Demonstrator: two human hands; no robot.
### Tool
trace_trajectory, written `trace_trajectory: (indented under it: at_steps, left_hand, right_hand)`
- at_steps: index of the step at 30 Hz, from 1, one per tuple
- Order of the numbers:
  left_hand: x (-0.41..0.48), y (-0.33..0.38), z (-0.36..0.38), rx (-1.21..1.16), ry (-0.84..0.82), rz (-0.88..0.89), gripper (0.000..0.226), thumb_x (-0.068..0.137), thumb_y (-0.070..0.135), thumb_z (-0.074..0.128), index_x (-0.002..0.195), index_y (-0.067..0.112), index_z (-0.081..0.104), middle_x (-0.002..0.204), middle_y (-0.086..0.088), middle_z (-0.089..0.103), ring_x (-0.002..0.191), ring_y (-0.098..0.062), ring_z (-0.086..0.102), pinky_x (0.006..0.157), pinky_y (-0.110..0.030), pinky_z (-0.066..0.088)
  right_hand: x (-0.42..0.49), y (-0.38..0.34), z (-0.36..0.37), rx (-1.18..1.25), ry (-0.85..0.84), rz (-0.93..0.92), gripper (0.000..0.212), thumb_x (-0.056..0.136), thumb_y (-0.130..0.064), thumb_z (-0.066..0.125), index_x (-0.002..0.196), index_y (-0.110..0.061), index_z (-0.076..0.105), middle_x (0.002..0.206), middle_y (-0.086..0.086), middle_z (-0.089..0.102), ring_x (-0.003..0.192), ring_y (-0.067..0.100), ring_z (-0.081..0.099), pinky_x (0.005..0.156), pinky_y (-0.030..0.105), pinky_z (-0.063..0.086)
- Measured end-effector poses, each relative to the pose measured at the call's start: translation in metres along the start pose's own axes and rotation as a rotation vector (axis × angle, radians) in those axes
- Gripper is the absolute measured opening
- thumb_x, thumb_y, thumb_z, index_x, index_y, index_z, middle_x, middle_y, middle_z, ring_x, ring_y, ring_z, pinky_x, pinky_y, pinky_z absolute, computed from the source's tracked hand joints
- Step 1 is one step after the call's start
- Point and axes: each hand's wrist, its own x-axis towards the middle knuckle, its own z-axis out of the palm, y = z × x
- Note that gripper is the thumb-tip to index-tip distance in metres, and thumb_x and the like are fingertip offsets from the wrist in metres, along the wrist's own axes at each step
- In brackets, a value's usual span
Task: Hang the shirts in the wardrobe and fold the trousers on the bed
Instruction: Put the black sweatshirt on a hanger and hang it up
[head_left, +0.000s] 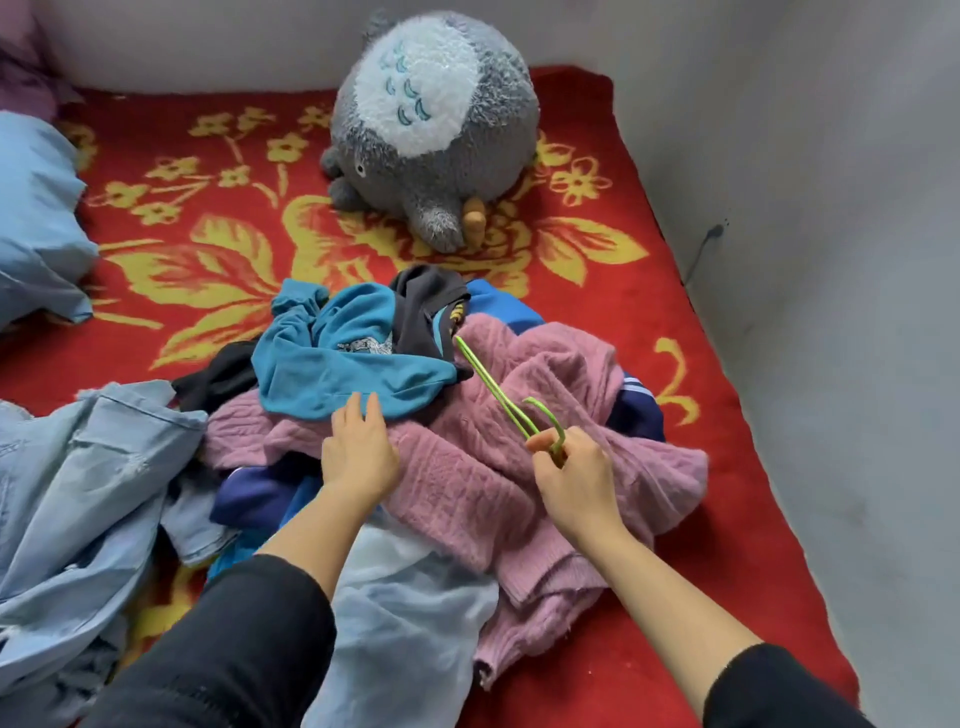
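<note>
Your sleeves (234, 649) reach over the bed (701, 415). Your left hand (358, 457) lies flat with straight fingers on the sweater (467, 483), fingertips at the hem of the teal shirt (343, 364), probably to steady the clothes. Your right hand (576, 478) pinches the hanger (498, 395) near its hook. The far end is tucked under a dark garment (426, 306), so it likely needs pulling free. Jeans (78, 467) lie crumpled on the left, not yet folded

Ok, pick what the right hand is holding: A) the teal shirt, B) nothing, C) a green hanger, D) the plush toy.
C: the right hand pinches the hook end of the green hanger, which lies across the pink sweater.
</note>
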Motion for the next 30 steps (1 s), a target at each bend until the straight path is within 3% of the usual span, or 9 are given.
trace_trajectory:
  at_steps: [3,7,11,14,17,22,26,28,30]
  left_hand:
    - [0.038,-0.001,0.007,0.227,0.026,0.059,0.067,0.09,0.011,0.045,0.15,0.008,0.014,0.159,-0.009,0.006,0.144,-0.027,0.011,0.107,-0.042,0.032]
    - [0.065,-0.002,0.009,0.333,0.034,0.127,0.033,0.093,0.012,0.044,0.122,0.016,0.058,0.154,-0.006,0.028,0.144,-0.026,0.017,0.111,-0.044,0.024]
    - [0.047,0.004,-0.015,-0.344,0.094,0.12,0.02,0.098,0.019,0.043,0.093,0.006,0.057,0.097,-0.015,0.063,0.098,-0.034,0.057,0.082,-0.042,0.042]
    - [0.005,0.01,-0.041,-0.571,-0.048,0.288,0.02,0.096,0.022,0.047,0.084,0.009,0.055,0.077,-0.007,0.062,0.077,-0.025,0.057,0.073,-0.039,0.042]
    - [-0.043,0.011,-0.059,-0.711,-0.236,0.442,0.023,0.089,0.032,0.046,0.07,0.019,0.045,0.061,0.011,0.043,0.06,-0.007,0.04,0.061,-0.03,0.034]
    - [-0.1,0.001,-0.066,-0.962,-0.466,0.428,0.021,0.096,0.024,0.049,0.078,0.02,0.058,0.071,0.014,0.048,0.069,-0.005,0.041,0.068,-0.027,0.036]
    - [-0.125,-0.008,-0.087,-1.138,-0.78,0.36,0.019,0.095,0.029,0.052,0.087,0.02,0.067,0.079,0.006,0.056,0.072,-0.007,0.046,0.064,-0.016,0.038]
    - [-0.121,-0.008,-0.107,-1.086,-0.748,0.327,0.013,0.087,0.028,0.059,0.082,0.022,0.069,0.081,0.004,0.064,0.073,-0.008,0.055,0.065,-0.016,0.041]
    - [-0.111,-0.003,-0.128,-1.13,-0.507,0.13,0.011,0.083,0.026,0.059,0.079,0.02,0.068,0.089,-0.002,0.071,0.073,-0.011,0.065,0.064,-0.021,0.048]
  right_hand:
    - [0.012,0.012,0.01,0.008,-0.021,-0.023,0.011,0.083,-0.009,0.057,0.079,-0.013,0.067,0.085,0.009,0.063,0.083,0.03,0.059,0.078,0.042,0.047]
    - [0.021,0.024,0.013,0.041,-0.024,-0.042,0.016,0.082,-0.007,0.058,0.079,-0.019,0.069,0.083,0.004,0.061,0.078,0.024,0.059,0.073,0.036,0.045]
    - [0.023,0.023,0.013,0.132,-0.044,0.031,0.016,0.085,-0.015,0.063,0.07,-0.011,0.069,0.077,0.008,0.061,0.073,0.023,0.057,0.072,0.036,0.044]
    - [0.02,-0.001,0.018,0.331,-0.162,0.128,0.056,0.08,-0.049,0.068,0.052,-0.004,0.049,0.055,0.01,0.042,0.055,0.026,0.036,0.057,0.037,0.032]
    - [0.02,-0.041,0.028,0.576,-0.261,0.346,0.062,0.06,-0.074,0.065,0.061,-0.014,0.052,0.055,0.007,0.04,0.048,0.016,0.034,0.047,0.03,0.027]
    - [0.011,-0.07,0.038,0.484,-0.183,0.372,0.021,0.066,-0.008,0.073,0.052,-0.011,0.057,0.06,0.007,0.055,0.061,0.019,0.053,0.058,0.033,0.043]
    - [-0.012,-0.091,0.013,0.572,-0.049,0.222,0.015,0.056,-0.017,0.055,0.045,-0.016,0.045,0.05,-0.004,0.043,0.051,0.013,0.04,0.051,0.027,0.035]
    - [-0.022,-0.098,-0.01,0.593,-0.082,0.133,0.013,0.053,-0.015,0.051,0.044,-0.017,0.043,0.045,-0.01,0.039,0.044,0.008,0.035,0.046,0.022,0.032]
    - [-0.032,-0.109,-0.038,0.596,-0.174,0.016,0.009,0.053,-0.01,0.047,0.049,-0.016,0.043,0.046,-0.008,0.038,0.042,0.006,0.034,0.042,0.018,0.029]
